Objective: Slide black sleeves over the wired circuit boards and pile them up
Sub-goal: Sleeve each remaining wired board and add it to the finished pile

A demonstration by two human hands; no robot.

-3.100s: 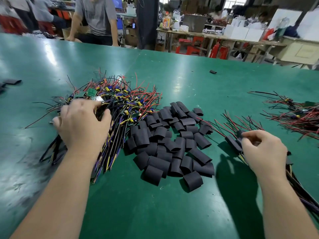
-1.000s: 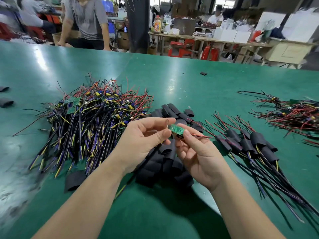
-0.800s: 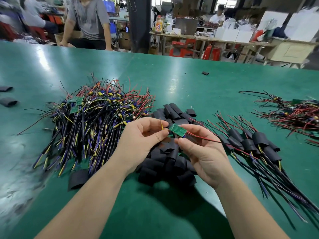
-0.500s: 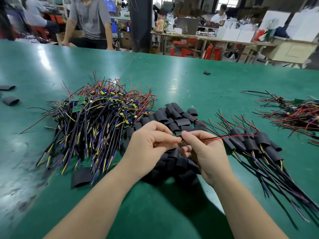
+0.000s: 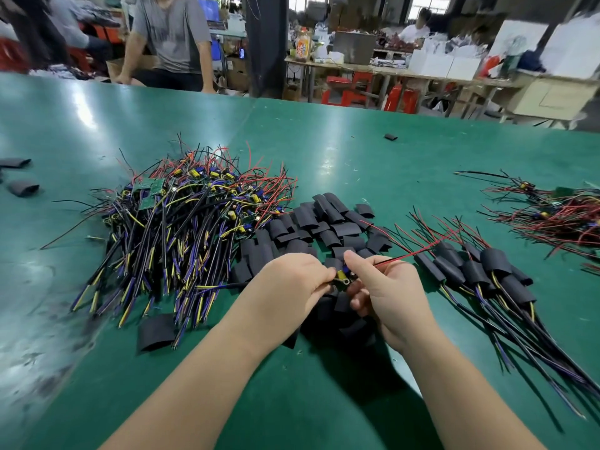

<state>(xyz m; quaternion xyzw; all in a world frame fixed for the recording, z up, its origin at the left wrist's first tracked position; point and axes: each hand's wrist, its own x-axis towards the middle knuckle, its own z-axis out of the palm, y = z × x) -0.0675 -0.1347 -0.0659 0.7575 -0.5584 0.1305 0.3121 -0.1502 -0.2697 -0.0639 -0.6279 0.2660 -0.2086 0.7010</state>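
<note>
Both hands meet above the loose black sleeves (image 5: 328, 222) on the green table (image 5: 357, 164). My left hand (image 5: 292, 284) and my right hand (image 5: 386, 293) pinch one small wired circuit board (image 5: 343, 278) between them; its red and black wires (image 5: 418, 250) stick out to the right. My fingers hide most of the board. A big tangle of bare wired boards (image 5: 181, 222) lies to the left. The pile of sleeved boards (image 5: 480, 271) lies to the right, wires trailing toward the near right edge.
Another tangle of red-wired boards (image 5: 558, 216) sits at far right. Stray sleeves lie at the left edge (image 5: 22, 188), near the left pile (image 5: 156, 331) and far back (image 5: 390, 137). A person in a grey shirt (image 5: 172, 37) stands beyond the table.
My left hand took a wired board from the left tangle and brought it to the middle. Both hands turned it and lowered it over the sleeves; its green face no longer shows.
</note>
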